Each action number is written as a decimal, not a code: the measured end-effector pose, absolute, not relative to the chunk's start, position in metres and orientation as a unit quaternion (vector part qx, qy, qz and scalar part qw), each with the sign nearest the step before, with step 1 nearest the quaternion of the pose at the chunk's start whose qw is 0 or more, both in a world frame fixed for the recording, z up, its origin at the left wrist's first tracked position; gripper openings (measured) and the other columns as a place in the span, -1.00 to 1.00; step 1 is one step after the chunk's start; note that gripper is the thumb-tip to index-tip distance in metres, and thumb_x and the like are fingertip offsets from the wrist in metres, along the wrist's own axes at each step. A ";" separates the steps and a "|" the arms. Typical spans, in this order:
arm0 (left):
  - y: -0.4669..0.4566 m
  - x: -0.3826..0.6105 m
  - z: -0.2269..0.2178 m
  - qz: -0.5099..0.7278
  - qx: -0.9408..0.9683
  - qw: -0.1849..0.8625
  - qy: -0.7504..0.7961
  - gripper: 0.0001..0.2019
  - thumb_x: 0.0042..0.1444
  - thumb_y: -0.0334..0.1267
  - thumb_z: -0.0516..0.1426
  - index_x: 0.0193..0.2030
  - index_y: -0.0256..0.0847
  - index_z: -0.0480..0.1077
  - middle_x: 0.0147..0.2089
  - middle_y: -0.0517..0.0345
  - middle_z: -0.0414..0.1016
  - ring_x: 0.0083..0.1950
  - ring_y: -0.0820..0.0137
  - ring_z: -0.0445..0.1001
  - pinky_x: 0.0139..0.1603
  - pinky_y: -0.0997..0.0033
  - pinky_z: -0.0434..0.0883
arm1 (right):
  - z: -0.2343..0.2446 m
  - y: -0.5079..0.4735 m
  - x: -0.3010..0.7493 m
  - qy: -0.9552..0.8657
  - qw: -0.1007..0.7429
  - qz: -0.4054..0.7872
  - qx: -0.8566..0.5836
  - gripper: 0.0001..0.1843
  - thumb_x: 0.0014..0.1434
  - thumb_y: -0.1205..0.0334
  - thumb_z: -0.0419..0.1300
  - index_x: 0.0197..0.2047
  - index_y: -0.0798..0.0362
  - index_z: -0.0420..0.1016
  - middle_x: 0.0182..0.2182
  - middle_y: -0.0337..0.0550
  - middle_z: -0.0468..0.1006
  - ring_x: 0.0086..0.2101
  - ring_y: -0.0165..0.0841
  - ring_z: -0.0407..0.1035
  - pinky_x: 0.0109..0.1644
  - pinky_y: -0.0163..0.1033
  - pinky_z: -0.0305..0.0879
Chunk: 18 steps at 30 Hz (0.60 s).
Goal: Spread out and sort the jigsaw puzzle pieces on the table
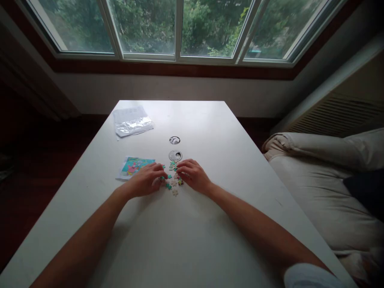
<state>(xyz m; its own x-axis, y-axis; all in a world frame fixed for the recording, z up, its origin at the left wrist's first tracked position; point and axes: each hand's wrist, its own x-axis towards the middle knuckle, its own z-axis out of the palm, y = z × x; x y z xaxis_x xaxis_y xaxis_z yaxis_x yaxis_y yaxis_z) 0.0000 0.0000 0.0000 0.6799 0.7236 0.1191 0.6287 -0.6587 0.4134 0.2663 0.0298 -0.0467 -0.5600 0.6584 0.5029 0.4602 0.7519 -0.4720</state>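
Several small jigsaw puzzle pieces point(175, 193), green, cream and multicoloured, lie loose in a small heap on the white table point(192, 240). My left hand point(147, 178) is at the heap's left side, fingers loosely bent and apart, fingertips at the pieces. Across from it, my right hand point(193, 174) curves over the right side of the heap, its fingers also bent and apart. Both palms face the pieces and hide part of them. Partly behind my left hand lies a colourful picture sheet point(135, 166) with pink and turquoise figures.
A clear plastic bag point(133, 122) with white paper lies at the table's far left. Two round inserts, one upper point(174, 140) and one lower point(175, 155), are set in the tabletop beyond the heap. A cushioned sofa point(312, 184) stands right of the table; a window point(177, 28) is ahead.
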 end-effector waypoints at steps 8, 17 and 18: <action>0.006 0.003 -0.012 0.147 0.898 0.197 0.365 -0.88 0.30 -0.21 0.16 -0.21 -0.09 0.54 -0.15 0.07 0.46 -0.08 0.29 0.41 -0.01 0.33 0.34 | -0.058 0.072 0.304 -0.735 0.407 0.158 -0.520 -0.83 0.27 0.30 0.19 -0.13 0.02 0.60 -0.29 -0.15 0.59 -0.29 -0.30 0.39 -0.10 -0.17 0.31; 0.012 -0.004 -0.020 0.234 0.844 0.253 0.411 -0.84 0.34 -0.21 0.10 -0.22 -0.14 0.47 -0.22 0.14 0.47 -0.20 0.37 0.43 -0.13 0.39 0.36 | -0.067 0.079 0.310 -0.759 0.341 0.086 -0.547 -0.83 0.26 0.27 0.21 -0.11 -0.01 0.61 -0.23 -0.06 0.51 -0.14 -0.18 0.33 0.03 -0.08 0.26; 0.014 -0.006 -0.022 0.253 0.832 0.235 0.433 -0.84 0.34 -0.21 0.09 -0.21 -0.15 0.47 -0.23 0.14 0.47 -0.23 0.39 0.43 -0.17 0.40 0.35 | -0.065 0.076 0.309 -0.771 0.339 0.083 -0.533 -0.83 0.27 0.25 0.21 -0.10 -0.02 0.61 -0.20 -0.05 0.51 -0.13 -0.18 0.32 0.04 -0.07 0.25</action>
<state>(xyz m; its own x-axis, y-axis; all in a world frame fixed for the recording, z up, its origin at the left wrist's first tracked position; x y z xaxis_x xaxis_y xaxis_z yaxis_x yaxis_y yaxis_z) -0.0065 0.0140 -0.0219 0.4969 0.8403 0.2169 0.6024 -0.5138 0.6108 0.3088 0.0761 -0.0647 -0.2010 0.8776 0.4352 0.7656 0.4179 -0.4891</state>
